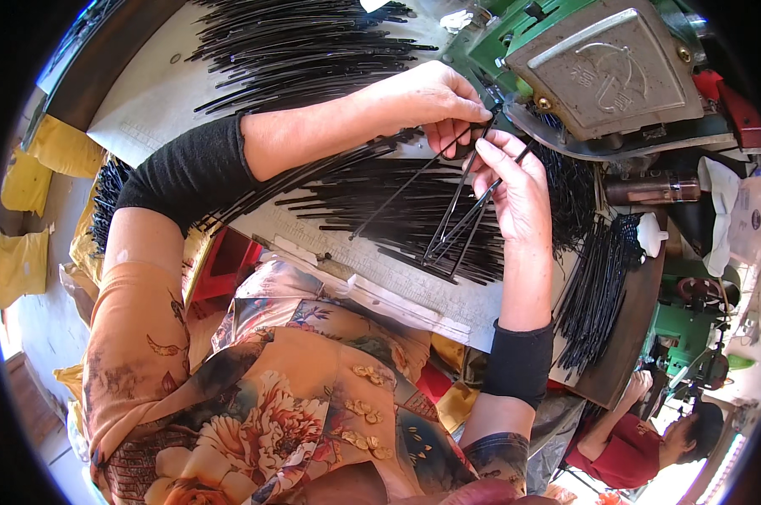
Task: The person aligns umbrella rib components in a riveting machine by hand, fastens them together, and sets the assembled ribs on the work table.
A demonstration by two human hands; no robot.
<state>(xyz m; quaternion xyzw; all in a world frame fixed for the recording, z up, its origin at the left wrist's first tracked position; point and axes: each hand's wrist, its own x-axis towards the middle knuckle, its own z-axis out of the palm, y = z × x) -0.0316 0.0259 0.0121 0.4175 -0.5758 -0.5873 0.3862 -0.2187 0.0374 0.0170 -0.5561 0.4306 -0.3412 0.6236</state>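
Both my hands are at the front of a green machine, gripping thin black rods that look like umbrella ribs. My left hand reaches across from the left and pinches rod ends between thumb and fingers, right beside the machine's working head. Just below it, my right hand is closed around several linked rods, which slant down and left over the table. Their lower ends hang above a loose pile of similar rods. The fingers partly hide the joints where the rods meet.
A larger heap of black rods covers the table's far side, and another bundle lies at the right edge. The machine's metal cover rises at upper right. A co-worker in a red shirt sits at lower right near another green machine.
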